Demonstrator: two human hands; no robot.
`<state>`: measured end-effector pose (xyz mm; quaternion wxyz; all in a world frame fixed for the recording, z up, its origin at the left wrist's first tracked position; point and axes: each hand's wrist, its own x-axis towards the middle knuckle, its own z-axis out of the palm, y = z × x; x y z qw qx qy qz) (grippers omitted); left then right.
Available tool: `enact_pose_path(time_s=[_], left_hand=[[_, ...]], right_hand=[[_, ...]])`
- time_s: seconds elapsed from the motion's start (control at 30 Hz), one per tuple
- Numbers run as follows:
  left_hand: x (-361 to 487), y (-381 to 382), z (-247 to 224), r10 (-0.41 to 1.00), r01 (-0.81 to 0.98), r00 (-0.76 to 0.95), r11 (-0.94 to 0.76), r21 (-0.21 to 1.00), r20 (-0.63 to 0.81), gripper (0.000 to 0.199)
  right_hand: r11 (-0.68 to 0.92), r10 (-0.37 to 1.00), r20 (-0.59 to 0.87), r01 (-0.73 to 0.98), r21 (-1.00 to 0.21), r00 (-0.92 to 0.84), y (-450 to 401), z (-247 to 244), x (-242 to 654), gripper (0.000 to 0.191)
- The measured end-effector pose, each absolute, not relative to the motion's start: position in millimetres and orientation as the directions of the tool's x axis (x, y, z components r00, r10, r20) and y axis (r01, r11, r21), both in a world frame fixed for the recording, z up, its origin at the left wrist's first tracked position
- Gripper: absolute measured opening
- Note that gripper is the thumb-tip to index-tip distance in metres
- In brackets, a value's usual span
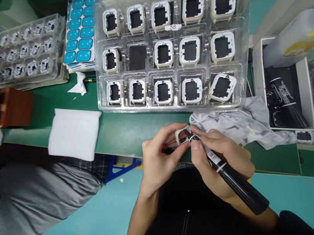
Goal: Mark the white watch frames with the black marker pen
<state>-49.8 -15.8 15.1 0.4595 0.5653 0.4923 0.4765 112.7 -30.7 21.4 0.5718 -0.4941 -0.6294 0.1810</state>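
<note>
My left hand (pixel 162 155) is closed on a small white square frame (pixel 178 136), held by its edges just off the table's front edge. A thick black marker pen (pixel 236 184) sits in my right hand (pixel 224 158), gripped near its tip, which touches or almost touches the frame's rim. Both hands meet around the frame, so part of it is hidden by fingers. Beyond them a clear plastic tray (pixel 146 106) holds several similar white frames in rows; one pocket in the middle row shows only its dark bottom.
A crumpled grey cloth (pixel 233 122) lies right of my hands. Past it stands a white box (pixel 308 92) with black markers (pixel 284 95). White foam sheets (pixel 74 133), blue sticker sheets (pixel 80 38) and another filled tray (pixel 28 54) are leftward. A co-worker's grey-trousered leg (pixel 45 195) is nearby.
</note>
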Motion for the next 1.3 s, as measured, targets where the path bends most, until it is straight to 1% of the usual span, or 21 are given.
enact_pose_path(time_s=[0.33, 0.63, 0.83, 0.97, 1.07, 1.17, 1.3], left_hand=[[-50.0, -17.2, 17.0, 0.993, 0.192, 0.059, -0.108, 0.975, 0.099, 0.039], [-50.2, -16.4, 16.8, 0.995, 0.118, 0.060, -0.081, 0.990, 0.075, 0.046], [-48.8, -16.1, 17.0, 0.997, 0.060, 0.059, -0.056, 0.997, 0.053, 0.047], [-48.0, -14.3, 18.3, 0.997, 0.027, 0.071, -0.018, 0.999, 0.016, 0.043], [-48.8, -12.2, 20.3, 0.996, -0.009, 0.090, 0.030, 1.000, -0.029, 0.042], [-50.5, -10.4, 22.3, 0.991, -0.040, 0.103, 0.096, 0.995, -0.091, 0.044], [-53.5, -8.5, 23.6, 0.980, -0.034, 0.117, 0.166, 0.986, -0.161, 0.050]], right_hand=[[0.447, 0.825, 0.547, 0.429, -0.785, 0.142, -30.0, 22.6, 111.8, 0.019], [0.438, 0.836, 0.536, 0.442, -0.783, 0.120, -30.1, 25.0, 112.8, 0.017], [0.423, 0.835, 0.527, 0.429, -0.798, 0.158, -28.7, 24.6, 110.3, 0.017], [0.429, 0.830, 0.536, 0.441, -0.789, 0.152, -27.7, 23.9, 110.9, 0.015], [0.434, 0.829, 0.530, 0.393, -0.810, 0.177, -27.1, 23.2, 111.5, 0.015], [0.439, 0.825, 0.524, 0.345, -0.830, 0.211, -26.7, 23.4, 111.2, 0.016], [0.416, 0.838, 0.500, 0.339, -0.844, 0.218, -27.2, 24.1, 110.4, 0.015]])
